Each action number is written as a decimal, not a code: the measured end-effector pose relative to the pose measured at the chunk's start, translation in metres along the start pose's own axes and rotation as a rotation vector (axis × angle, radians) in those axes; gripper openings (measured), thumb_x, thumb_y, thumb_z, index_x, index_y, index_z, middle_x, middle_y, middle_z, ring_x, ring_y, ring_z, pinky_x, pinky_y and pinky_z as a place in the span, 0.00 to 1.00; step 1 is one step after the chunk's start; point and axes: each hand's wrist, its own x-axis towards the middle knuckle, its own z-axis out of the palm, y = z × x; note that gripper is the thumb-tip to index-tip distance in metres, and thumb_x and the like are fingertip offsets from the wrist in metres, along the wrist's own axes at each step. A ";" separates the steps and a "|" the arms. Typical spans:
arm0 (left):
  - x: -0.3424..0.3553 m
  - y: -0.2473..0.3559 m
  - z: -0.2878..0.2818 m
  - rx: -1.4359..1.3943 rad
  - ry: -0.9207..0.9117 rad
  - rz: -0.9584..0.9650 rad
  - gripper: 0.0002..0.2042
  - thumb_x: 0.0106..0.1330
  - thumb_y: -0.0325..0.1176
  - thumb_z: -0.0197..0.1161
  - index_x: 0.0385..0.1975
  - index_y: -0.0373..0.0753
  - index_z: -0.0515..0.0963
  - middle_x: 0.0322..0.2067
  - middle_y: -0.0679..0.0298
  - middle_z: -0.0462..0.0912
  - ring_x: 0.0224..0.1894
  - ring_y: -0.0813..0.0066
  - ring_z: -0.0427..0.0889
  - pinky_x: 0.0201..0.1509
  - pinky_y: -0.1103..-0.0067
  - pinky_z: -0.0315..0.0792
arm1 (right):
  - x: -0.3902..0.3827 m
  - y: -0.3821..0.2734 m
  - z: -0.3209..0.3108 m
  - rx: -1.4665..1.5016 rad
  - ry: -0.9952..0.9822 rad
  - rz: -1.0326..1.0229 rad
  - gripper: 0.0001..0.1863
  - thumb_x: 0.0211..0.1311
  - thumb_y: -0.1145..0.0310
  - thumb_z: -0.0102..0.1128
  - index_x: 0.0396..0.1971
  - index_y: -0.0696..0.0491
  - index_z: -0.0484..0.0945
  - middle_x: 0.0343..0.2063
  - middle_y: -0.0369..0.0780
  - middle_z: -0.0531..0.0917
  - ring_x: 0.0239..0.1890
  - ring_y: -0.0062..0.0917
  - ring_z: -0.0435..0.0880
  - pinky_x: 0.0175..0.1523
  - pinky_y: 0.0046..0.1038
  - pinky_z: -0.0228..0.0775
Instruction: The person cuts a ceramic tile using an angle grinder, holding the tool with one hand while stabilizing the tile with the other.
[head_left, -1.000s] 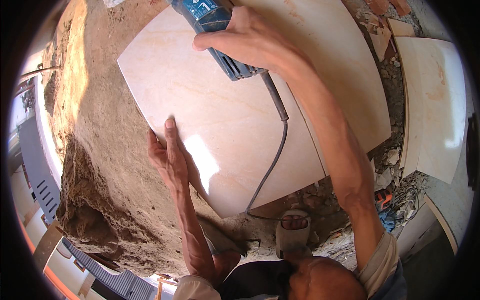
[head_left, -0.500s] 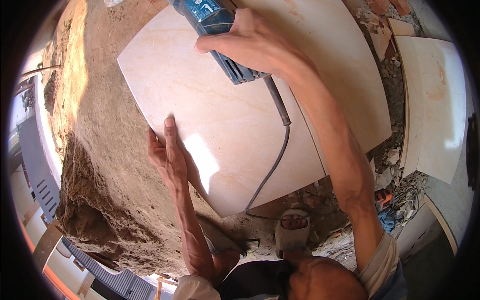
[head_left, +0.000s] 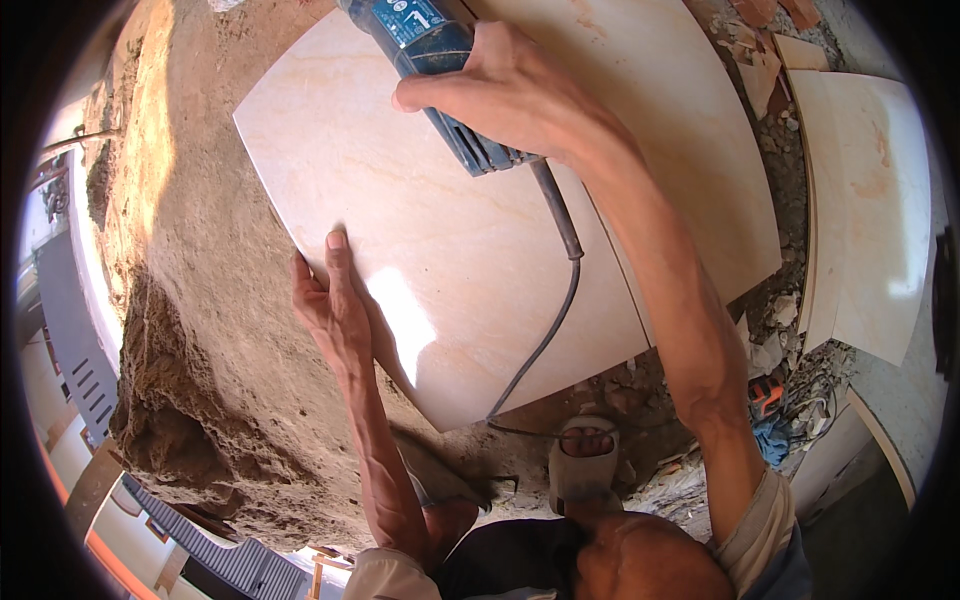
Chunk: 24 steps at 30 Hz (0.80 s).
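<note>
My right hand [head_left: 490, 85] is closed round a blue power tool [head_left: 420, 45], likely a cutter, at the upper middle, lying along the face of a cream marbled tile [head_left: 410, 210]. Its black cord [head_left: 545, 340] runs down across the tile toward my sandalled foot [head_left: 585, 455]. A thin straight seam or cut [head_left: 625, 270] runs through the tile surface beside my right forearm, with a second cream section [head_left: 730, 210] to its right. My left hand [head_left: 330, 300] grips the tile's left edge, thumb on top, fingertips partly hidden beneath. The tool's working end is out of view at the top.
Rough earthen ground [head_left: 190, 300] lies left. At right are loose cream tiles [head_left: 870, 210], rubble [head_left: 780, 320], reddish broken pieces [head_left: 760, 15], and an orange-and-black tool [head_left: 765, 395] with a blue cloth [head_left: 770, 440] and cables.
The power tool and my right hand have slid a little down toward me and slightly right, along with the cord. My left hand stays on the tile edge with hardly any movement.
</note>
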 end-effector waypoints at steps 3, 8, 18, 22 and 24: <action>0.000 0.002 -0.001 -0.007 -0.001 -0.007 0.31 0.72 0.69 0.71 0.37 0.41 0.81 0.22 0.74 0.73 0.25 0.80 0.74 0.37 0.63 0.81 | -0.001 0.001 0.001 0.007 0.005 -0.006 0.19 0.56 0.51 0.74 0.20 0.51 0.82 0.15 0.40 0.81 0.16 0.26 0.80 0.21 0.33 0.70; -0.001 0.003 -0.001 -0.056 -0.007 0.030 0.31 0.73 0.67 0.72 0.44 0.37 0.84 0.27 0.67 0.83 0.30 0.76 0.83 0.41 0.59 0.85 | -0.003 0.002 0.001 0.008 0.013 -0.016 0.19 0.54 0.50 0.75 0.19 0.51 0.82 0.14 0.41 0.81 0.15 0.26 0.80 0.21 0.33 0.70; 0.002 -0.001 -0.004 0.001 -0.022 -0.017 0.33 0.73 0.67 0.72 0.47 0.35 0.85 0.29 0.62 0.87 0.33 0.70 0.88 0.44 0.56 0.86 | -0.006 0.007 0.003 0.026 0.022 -0.025 0.19 0.51 0.50 0.76 0.17 0.50 0.82 0.13 0.42 0.81 0.15 0.27 0.81 0.21 0.33 0.70; -0.001 0.004 -0.002 -0.028 -0.020 -0.005 0.34 0.73 0.67 0.72 0.49 0.35 0.86 0.31 0.60 0.89 0.34 0.69 0.89 0.45 0.56 0.86 | -0.009 0.007 0.002 0.029 0.022 -0.012 0.19 0.52 0.50 0.76 0.17 0.50 0.82 0.14 0.42 0.81 0.15 0.27 0.81 0.22 0.34 0.72; -0.001 0.004 -0.003 -0.030 -0.017 -0.007 0.33 0.73 0.67 0.72 0.49 0.35 0.86 0.31 0.60 0.89 0.35 0.69 0.89 0.45 0.56 0.87 | -0.012 0.005 0.001 0.033 0.018 -0.004 0.19 0.52 0.50 0.76 0.17 0.50 0.82 0.14 0.42 0.81 0.15 0.27 0.81 0.23 0.34 0.72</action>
